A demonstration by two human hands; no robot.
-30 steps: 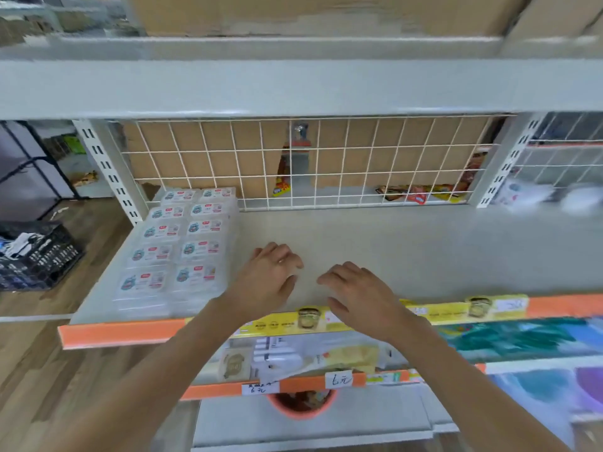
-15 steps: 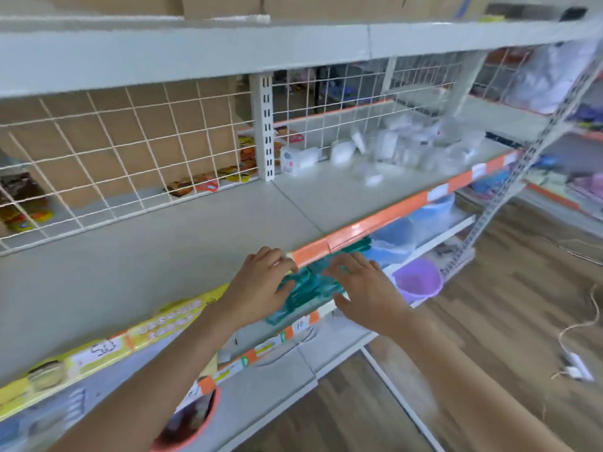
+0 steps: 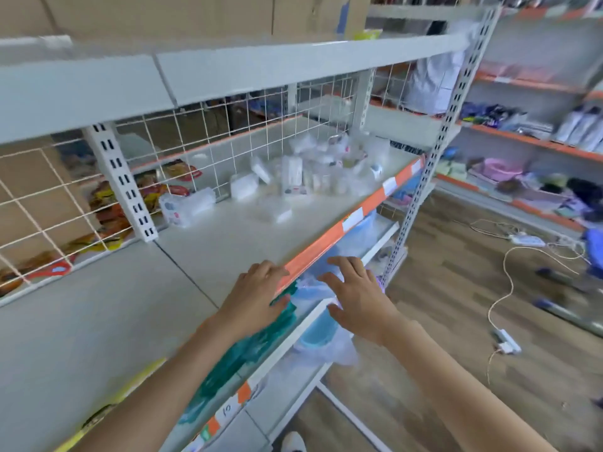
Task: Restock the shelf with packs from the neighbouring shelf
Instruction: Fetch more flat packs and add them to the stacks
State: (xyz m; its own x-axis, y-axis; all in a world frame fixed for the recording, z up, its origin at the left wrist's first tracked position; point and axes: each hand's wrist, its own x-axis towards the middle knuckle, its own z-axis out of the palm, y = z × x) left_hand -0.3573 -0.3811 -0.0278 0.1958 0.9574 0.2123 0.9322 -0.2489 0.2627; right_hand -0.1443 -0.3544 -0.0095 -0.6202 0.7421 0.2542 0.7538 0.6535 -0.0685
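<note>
A loose heap of clear plastic packs [image 3: 306, 171] with white labels lies on the neighbouring shelf [image 3: 248, 236], up and to the right of my hands. One pack [image 3: 184, 207] lies apart beside the white upright post [image 3: 119, 181]. The shelf section nearer to me [image 3: 81, 321] is bare grey board. My left hand [image 3: 256, 298] hovers over the shelf's orange front edge with relaxed fingers, holding nothing. My right hand [image 3: 357, 295] is just off the edge, over the lower shelf, fingers spread and empty.
A wire grid [image 3: 228, 148] backs the shelves, with snack bags [image 3: 107, 207] behind it. Blue and teal plastic goods [image 3: 313, 321] fill the lower shelf. The wooden floor to the right holds cables and a power strip [image 3: 505, 340]. More stocked shelves [image 3: 535, 141] stand at far right.
The view has swung right, away from the stacked packs at the left, and now faces the neighbouring shelf. Both hands have travelled right along the shelf edge, still empty.
</note>
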